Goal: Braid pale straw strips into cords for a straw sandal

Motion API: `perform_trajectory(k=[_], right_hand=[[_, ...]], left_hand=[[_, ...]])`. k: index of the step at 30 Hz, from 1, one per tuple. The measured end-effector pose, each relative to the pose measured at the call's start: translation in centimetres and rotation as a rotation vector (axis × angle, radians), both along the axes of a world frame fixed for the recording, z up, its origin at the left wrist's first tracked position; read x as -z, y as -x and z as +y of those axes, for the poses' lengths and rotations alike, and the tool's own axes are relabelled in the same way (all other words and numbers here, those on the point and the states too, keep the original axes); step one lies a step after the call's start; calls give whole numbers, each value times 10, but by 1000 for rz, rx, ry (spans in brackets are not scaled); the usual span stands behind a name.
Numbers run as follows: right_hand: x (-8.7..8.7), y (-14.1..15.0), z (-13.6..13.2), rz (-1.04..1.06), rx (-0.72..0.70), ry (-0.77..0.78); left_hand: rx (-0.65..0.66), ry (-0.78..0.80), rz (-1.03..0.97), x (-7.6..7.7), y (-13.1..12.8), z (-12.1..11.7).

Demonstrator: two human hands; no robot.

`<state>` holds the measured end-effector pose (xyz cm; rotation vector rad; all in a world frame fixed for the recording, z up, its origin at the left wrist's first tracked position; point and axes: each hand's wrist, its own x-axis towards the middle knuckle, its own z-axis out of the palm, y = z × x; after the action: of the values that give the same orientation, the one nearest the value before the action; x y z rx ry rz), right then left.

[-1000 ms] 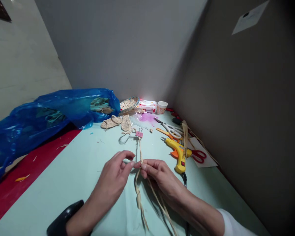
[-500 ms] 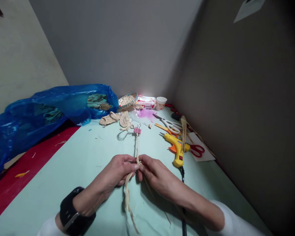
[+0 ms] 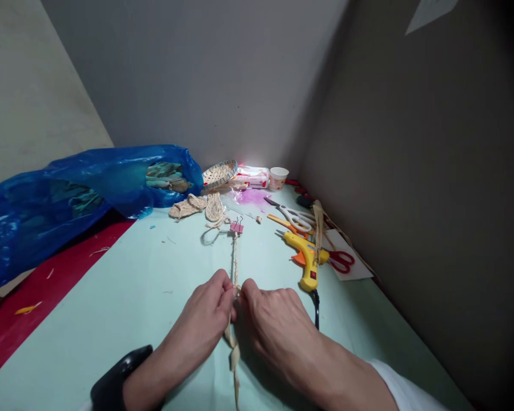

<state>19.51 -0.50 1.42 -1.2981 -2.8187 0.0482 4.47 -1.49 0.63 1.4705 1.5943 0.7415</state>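
A thin braid (image 3: 235, 257) of pale, straw-like strands runs toward me from a pink binder clip (image 3: 236, 228). My left hand (image 3: 209, 311) is closed, pinching the strands at the braid's near end. Close beside it, my right hand (image 3: 278, 319) is curled with its fingers pinched at the same spot; its fingertips are partly hidden. Below my left hand a loose twisted strand (image 3: 235, 359) hangs down over the pale green table. A dark watch (image 3: 122, 379) is on my left wrist.
To the right lie a yellow glue gun (image 3: 309, 260), white-handled scissors (image 3: 293, 216) and red-handled scissors (image 3: 341, 261). Woven pieces (image 3: 187, 207), a small basket (image 3: 219, 174) and a paper cup (image 3: 278, 178) are at the back. A blue plastic bag (image 3: 124, 162) fills the left.
Both hands have drawn into tighter grips at the braid's end, the right one turning knuckles up. The hanging strand has shifted slightly right. The view has moved a little.
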Motion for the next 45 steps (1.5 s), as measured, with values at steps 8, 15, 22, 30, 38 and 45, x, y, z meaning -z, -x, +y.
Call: perform_trajectory(k=[8,15,22,30,38,45], right_hand=[[4,4,-10,-17,-120,-86],[18,9,-20,-10,-204,-357],[-4,-4,-2,277,-244,42],[1,-12,35,781,-5,875],[9,-3,31,872,36,800],[14,0,25,874,140,716]], left_hand=[[-53,152,-344,0,6,3],[-61,219,-481,2,4,1],[-102,178,-503,1,5,1],[-23,208,-639,-4,8,0],[-32,86,-347,-10,11,-3],[72,-159,228,-19,11,-8]])
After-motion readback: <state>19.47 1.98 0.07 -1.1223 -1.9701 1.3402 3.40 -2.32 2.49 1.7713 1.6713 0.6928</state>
